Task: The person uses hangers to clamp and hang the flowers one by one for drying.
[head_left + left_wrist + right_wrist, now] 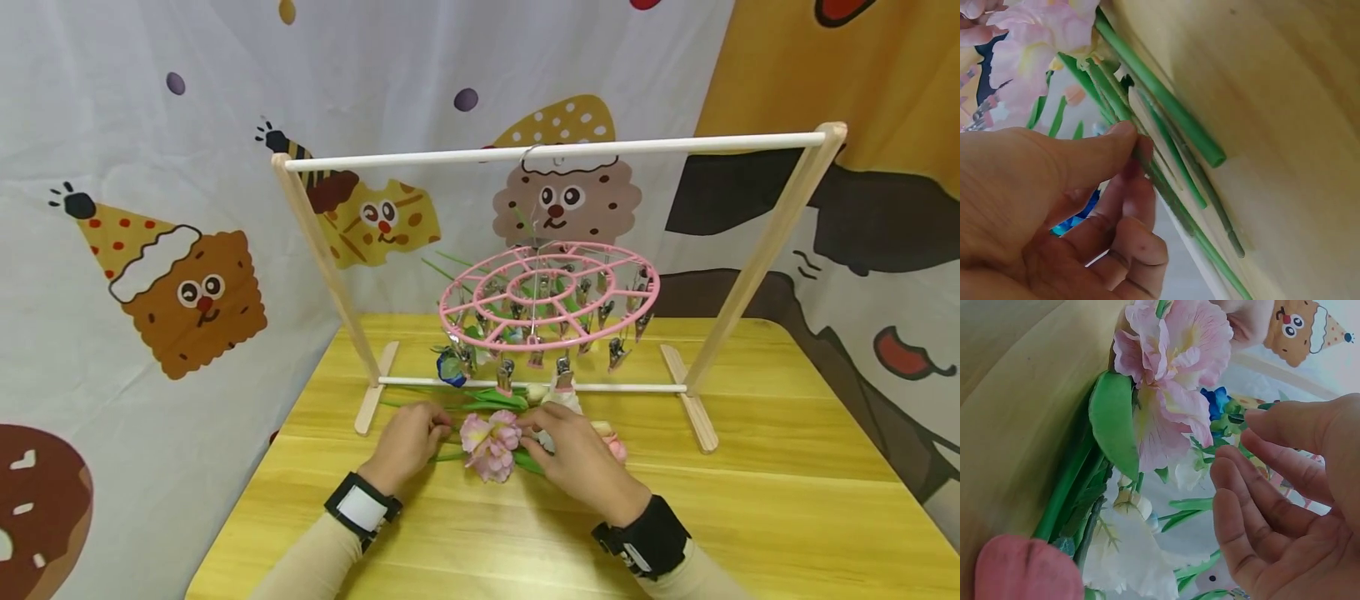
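A pink artificial flower [491, 446] with ruffled petals and yellowish centres lies between my two hands above the table. My left hand [408, 446] pinches its thin green stem [1163, 187] between thumb and fingers, as the left wrist view shows. Just right of the petals is my right hand [577, 458]; in the right wrist view its fingers [1232, 537] are loosely bent, with nothing between them. Other artificial flowers lie close by: a white bloom [1129, 556], a pink tulip [1029, 569] and several loose green stems [1204, 150].
A wooden stand with a white top rod [420, 159] spans the table [787, 500]. From it hangs a pink round hanger [657, 289] with several metal clips [564, 371]. A blue flower [451, 368] and more stems are beneath and behind it. A printed cloth hangs at the back.
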